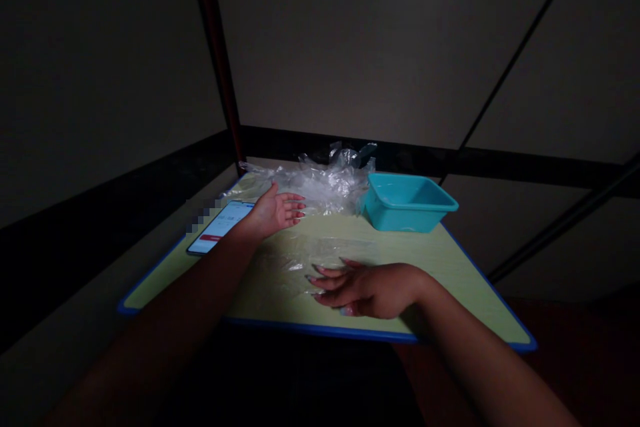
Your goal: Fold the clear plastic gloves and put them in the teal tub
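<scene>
A clear plastic bag (295,265) lies flattened on the pale green table (480,300), close to its front edge. My right hand (375,288) rests palm down over the bag's right part, fingers stretched out to the left. Above the bag's far left side is my left hand (280,210), turned with its palm toward the right and its fingers apart; it holds nothing. Just past its fingertips sits a crumpled heap of clear plastic bags (333,183).
A turquoise plastic basin (413,217) stands at the table's back right, touching or nearly touching the heap. Beside my left forearm lies a phone (220,227) with its screen lit. Walls (350,47) rise behind the table and on the left.
</scene>
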